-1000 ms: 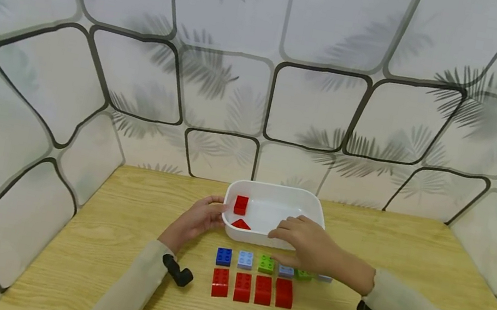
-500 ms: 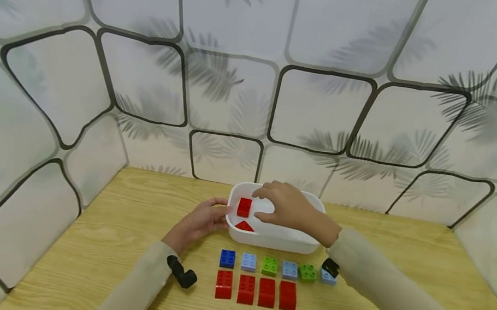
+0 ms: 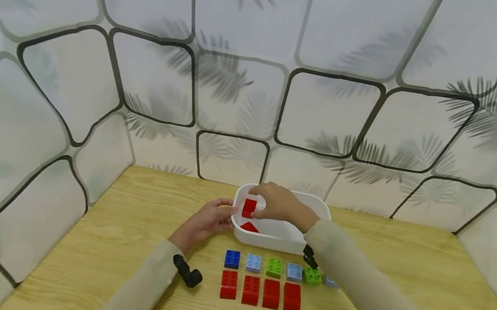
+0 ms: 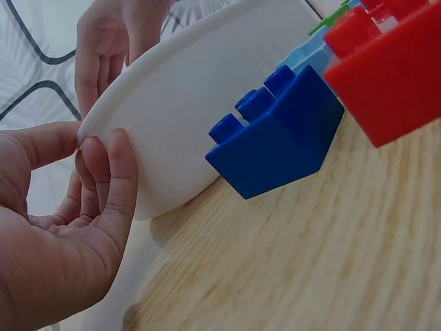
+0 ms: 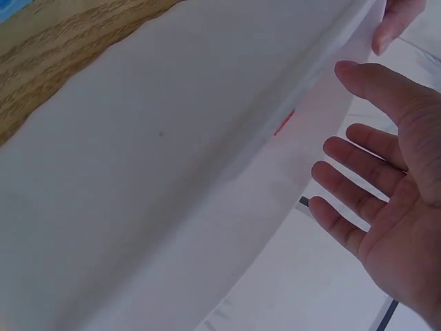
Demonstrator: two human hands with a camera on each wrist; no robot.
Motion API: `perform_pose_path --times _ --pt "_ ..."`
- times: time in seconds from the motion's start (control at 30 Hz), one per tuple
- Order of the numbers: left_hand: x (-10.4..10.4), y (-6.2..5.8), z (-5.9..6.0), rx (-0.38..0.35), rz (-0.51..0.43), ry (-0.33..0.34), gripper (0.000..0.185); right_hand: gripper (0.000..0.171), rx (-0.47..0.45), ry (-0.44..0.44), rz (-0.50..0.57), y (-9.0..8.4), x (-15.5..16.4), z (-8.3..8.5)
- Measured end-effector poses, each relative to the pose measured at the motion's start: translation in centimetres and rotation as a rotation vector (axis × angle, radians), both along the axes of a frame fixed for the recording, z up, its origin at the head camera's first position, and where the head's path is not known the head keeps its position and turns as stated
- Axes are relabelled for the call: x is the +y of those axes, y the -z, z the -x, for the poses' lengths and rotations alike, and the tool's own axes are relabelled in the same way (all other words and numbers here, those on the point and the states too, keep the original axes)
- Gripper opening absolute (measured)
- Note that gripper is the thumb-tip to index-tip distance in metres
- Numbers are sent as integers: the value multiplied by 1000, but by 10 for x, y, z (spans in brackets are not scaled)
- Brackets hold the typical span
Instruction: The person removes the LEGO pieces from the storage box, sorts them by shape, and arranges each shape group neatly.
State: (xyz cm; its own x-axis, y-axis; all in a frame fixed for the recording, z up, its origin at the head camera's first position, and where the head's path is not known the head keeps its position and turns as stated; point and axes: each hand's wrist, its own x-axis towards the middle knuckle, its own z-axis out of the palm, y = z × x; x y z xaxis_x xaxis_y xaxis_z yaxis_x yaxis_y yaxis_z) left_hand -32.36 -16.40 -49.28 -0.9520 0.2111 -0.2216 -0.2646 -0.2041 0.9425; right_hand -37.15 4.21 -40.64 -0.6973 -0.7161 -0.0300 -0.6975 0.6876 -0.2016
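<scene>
Right hand (image 3: 280, 205) now reaches deeper into the white tub (image 3: 315, 203), fingers spread and holding nothing, at the red brick (image 3: 249, 208). Left hand (image 3: 209, 220) grips the tub's rim. Ten bricks stand sorted in rows (image 3: 261, 292); two red pieces remain inside.

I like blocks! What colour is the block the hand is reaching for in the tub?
Red. The block in the white tub shows best in the head view.

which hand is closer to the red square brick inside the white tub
Right. The right hand reaches into the white tub, its fingers right beside the red square brick. The left hand stays outside, holding the tub's left rim.
</scene>
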Motion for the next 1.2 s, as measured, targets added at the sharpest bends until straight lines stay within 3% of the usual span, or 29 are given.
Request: perform_pose_path --times 0.6,1.03,1.2 --pt "-1 -1 0 1 -17 16 38 55 6 46 -67 23 -24 20" --pt "0 4 2 8 -30 3 33 33 15 47 -81 28 -34 21" --pt "-1 4 3 2 -28 -1 32 37 13 41 -84 28 -35 20"
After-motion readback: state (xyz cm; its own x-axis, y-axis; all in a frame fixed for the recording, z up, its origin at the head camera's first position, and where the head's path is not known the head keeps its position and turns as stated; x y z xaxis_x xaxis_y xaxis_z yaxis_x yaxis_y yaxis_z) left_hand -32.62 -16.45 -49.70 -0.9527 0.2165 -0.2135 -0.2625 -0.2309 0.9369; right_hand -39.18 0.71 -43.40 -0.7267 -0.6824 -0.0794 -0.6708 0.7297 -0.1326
